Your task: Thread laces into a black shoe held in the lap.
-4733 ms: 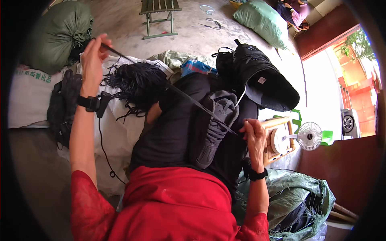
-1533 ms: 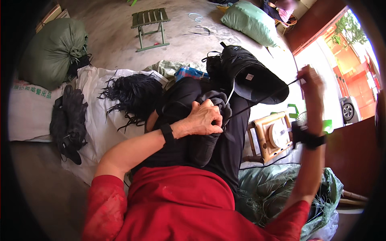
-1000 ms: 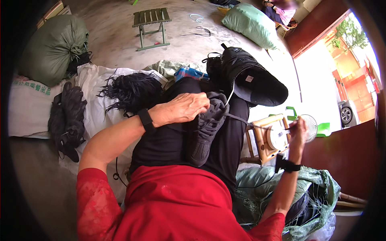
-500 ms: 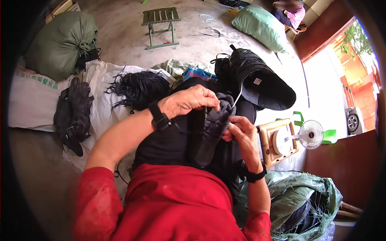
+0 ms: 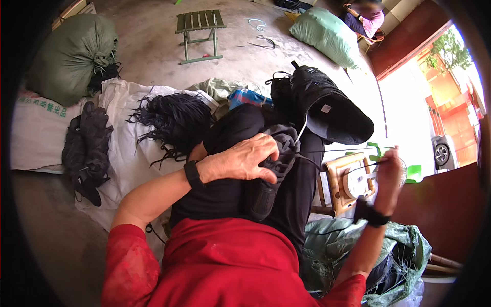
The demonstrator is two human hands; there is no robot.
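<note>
A black lace-up shoe (image 5: 263,197) lies across my lap, toe toward me. My left hand (image 5: 250,156) is closed over its lacing area, with thumb and fingers gripping the shoe. Out to the right, my right hand (image 5: 389,171) is raised and blurred, its fingers pinched on a black shoelace (image 5: 348,149). That lace runs taut from the shoe to the fingers, and another dark strand hangs in a curve below it. Beyond my knees sits a stack of black shoe uppers (image 5: 327,105) with a white cord. A heap of loose black laces (image 5: 176,120) rests on white sacking to the left.
Several black shoes (image 5: 89,153) lie at the left by a stuffed green sack (image 5: 74,59). A folding stool (image 5: 199,23) stands ahead. To the right are a bamboo stool (image 5: 332,176), a small fan (image 5: 403,171) and an open green sack (image 5: 409,245). Another person (image 5: 363,20) sits far right.
My right hand has swung from the shoe far out to the right, drawing the shoelace with it. My left hand has shifted down and flatter over the lacing.
</note>
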